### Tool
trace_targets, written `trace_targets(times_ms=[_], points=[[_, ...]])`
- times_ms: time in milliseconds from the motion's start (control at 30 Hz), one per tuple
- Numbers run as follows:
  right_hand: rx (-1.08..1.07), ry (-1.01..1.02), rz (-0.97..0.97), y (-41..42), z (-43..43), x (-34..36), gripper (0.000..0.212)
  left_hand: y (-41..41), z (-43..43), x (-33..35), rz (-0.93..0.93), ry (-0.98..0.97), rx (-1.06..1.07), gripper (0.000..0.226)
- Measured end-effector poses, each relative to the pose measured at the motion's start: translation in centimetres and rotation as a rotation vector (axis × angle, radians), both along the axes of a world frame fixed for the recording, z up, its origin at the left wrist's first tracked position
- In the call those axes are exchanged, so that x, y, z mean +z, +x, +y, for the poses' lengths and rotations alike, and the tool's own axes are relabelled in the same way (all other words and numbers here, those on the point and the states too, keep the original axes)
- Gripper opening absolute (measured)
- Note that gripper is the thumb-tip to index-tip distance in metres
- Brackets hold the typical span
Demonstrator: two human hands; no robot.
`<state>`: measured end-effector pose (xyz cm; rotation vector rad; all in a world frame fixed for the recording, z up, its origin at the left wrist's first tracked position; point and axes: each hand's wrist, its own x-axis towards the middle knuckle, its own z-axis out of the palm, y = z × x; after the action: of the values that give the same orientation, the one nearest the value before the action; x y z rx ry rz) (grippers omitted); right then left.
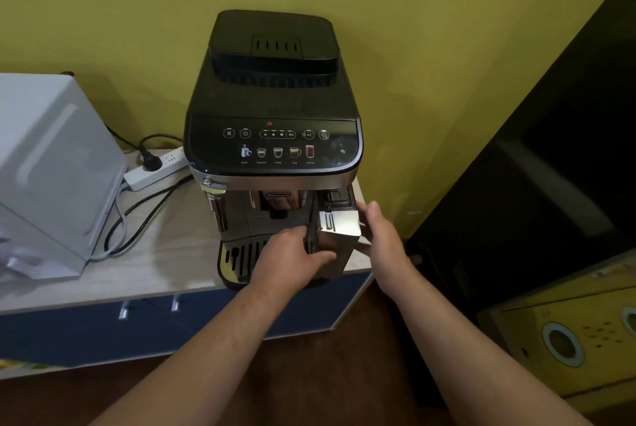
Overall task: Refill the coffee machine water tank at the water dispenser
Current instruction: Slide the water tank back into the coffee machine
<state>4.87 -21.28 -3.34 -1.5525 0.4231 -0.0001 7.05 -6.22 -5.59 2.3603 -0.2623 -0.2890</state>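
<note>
1. Head view, looking down: a black and silver coffee machine (272, 98) is seen standing on a pale wood table (165, 253) against a yellow-green wall (413, 47).
2. The water tank (339, 224), silver-fronted, is shown at the machine's front right corner, standing partly out of its slot and just above the table's edge.
3. The tank's left front edge is clasped by the left grip (289, 258), its fingers curled round that edge and its thumb laid across the front face.
4. The right grip (382, 236) is laid against the tank's right side, fingers pointing toward the machine; whether it is closed on the tank cannot be told.
5. A slotted drip tray (241, 253) is partly covered by the left wrist.
6. A red symbol is lit on the control panel (275, 143) above a row of drink icons.
7. A white power strip (155, 169) with a black plug (150, 160) is seen to the left, beside a white appliance (51, 167).
</note>
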Motion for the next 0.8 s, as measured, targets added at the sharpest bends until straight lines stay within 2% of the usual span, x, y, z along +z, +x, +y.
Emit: trace_targets(times_ms=[33,67,133,200,233,267,333,400,433,567,800], points=[[0.064,-0.056,0.007,-1.1,-0.3,-0.6,0.035,-0.6,0.7,1.0,-0.071,0.045,-0.02,0.037],[0.132,-0.144,0.014,-1.9,-0.5,-1.3,0.048,-1.0,1.8,1.9,-0.204,0.062,-0.033,0.038],[0.241,-0.306,0.008,-2.4,-0.5,-2.0,0.068,-1.3,4.7,4.1,-0.59,0.017,-0.028,0.037],[0.25,-0.408,-0.001,-2.0,-0.3,-2.0,0.07,-0.2,7.5,6.4,-0.892,-0.029,0.091,0.039],[0.236,-0.437,-0.004,-1.8,-0.2,-1.9,0.071,0.8,8.6,7.5,-0.946,-0.029,0.181,0.047],[0.221,-0.454,-0.002,-1.5,-0.1,-1.8,0.074,1.8,9.3,8.7,-0.913,-0.034,0.268,0.062],[0.207,-0.474,-0.003,-1.1,0.1,-1.6,0.08,3.5,9.9,9.9,-0.608,-0.083,0.363,0.091],[0.2,-0.485,0.011,-0.9,0.6,-1.6,0.085,4.8,9.8,9.7,-0.342,-0.183,0.352,0.101],[0.184,-0.474,0.015,-0.7,0.8,-1.6,0.084,5.3,9.7,9.4,-0.284,-0.224,0.337,0.101],[0.135,-0.45,-0.016,-0.2,0.8,-2.5,0.071,5.7,9.7,8.7,-0.268,-0.261,0.331,0.1],[0.127,-0.403,-0.049,0.7,0.6,-3.1,0.063,5.5,9.5,8.7,-0.294,-0.274,0.325,0.098]])
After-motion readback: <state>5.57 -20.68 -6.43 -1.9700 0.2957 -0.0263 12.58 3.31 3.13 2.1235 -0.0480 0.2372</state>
